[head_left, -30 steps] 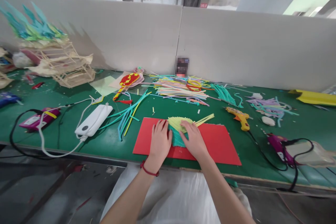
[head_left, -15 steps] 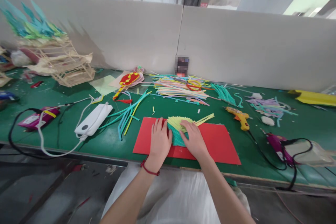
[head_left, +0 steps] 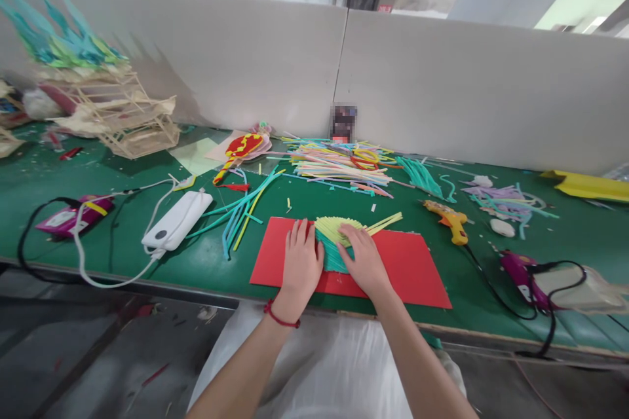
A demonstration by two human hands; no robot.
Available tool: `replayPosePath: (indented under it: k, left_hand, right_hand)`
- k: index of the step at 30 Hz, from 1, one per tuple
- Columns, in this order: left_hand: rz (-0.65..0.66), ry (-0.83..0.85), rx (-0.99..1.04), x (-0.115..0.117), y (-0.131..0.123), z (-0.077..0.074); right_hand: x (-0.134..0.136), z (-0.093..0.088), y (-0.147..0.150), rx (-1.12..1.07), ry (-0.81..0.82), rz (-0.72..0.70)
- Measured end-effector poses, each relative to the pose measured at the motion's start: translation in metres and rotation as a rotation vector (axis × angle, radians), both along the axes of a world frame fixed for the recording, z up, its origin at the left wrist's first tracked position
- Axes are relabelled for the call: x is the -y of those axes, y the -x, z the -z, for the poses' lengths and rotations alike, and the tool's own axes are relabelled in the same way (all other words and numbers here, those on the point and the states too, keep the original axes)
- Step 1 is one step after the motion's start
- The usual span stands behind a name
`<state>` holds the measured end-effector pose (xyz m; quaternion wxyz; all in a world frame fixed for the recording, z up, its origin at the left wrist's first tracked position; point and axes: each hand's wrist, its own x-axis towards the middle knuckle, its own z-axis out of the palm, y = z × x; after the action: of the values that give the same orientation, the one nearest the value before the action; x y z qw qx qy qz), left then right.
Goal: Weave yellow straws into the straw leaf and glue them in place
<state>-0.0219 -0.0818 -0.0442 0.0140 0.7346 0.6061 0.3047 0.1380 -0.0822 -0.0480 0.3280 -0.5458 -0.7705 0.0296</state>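
A red card sheet lies on the green table near its front edge. On its middle is a panel of teal strips, with pale yellow strips fanned across the top. Two or so yellow ends stick out to the upper right. My left hand rests flat on the card, fingers stretched out along the panel's left side. My right hand presses on the yellow and teal strips from the right, fingers extended and slightly bent. Part of the panel is hidden under the right fingers.
Beyond the card lies a pile of coloured strips with scissors. A yellow glue gun sits right, near a purple tool with a black cable. Left are a white power bank, loose strips and a stick frame.
Both hands stay in the same place on the strips and card. Only the camera view has shifted slightly.
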Motion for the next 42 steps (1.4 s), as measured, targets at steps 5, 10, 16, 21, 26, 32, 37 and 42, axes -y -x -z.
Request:
replayPosePath:
  k: [5,10,16,21,26,32,37,42]
  left_hand:
    - [-0.003,0.004,-0.011,-0.0008,-0.0004,0.0021]
    - [-0.009,0.013,-0.019,-0.0009,-0.0005,0.0013]
    - [-0.016,0.019,-0.013,-0.0003,-0.0013,0.0007]
    - [-0.015,0.031,-0.012,-0.0004,-0.0011,0.0007]
    - [-0.011,0.047,-0.013,-0.0003,-0.0009,-0.0005]
    - [-0.008,0.059,-0.026,0.0004,-0.0015,-0.0025]
    - [-0.009,0.062,-0.048,0.0003,-0.0014,-0.0032]
    - [-0.013,0.067,-0.070,0.0004,-0.0012,-0.0035]
  right_hand:
    - [-0.0003,0.0008,-0.0001,0.005,-0.009,0.001]
    - [0.0020,-0.0020,0.0018,0.024,-0.022,0.010]
    - [0.0064,-0.0084,0.0052,0.173,-0.014,-0.042]
    - [0.0063,-0.0084,0.0056,0.196,0.005,-0.035]
    - [0.0062,-0.0081,0.0055,0.204,0.007,-0.045]
    - [0.0061,-0.0084,0.0060,0.212,0.025,-0.045]
    - [0.0059,-0.0086,0.0062,0.216,0.027,-0.037]
    - [0.0057,-0.0084,0.0062,0.228,0.039,-0.039]
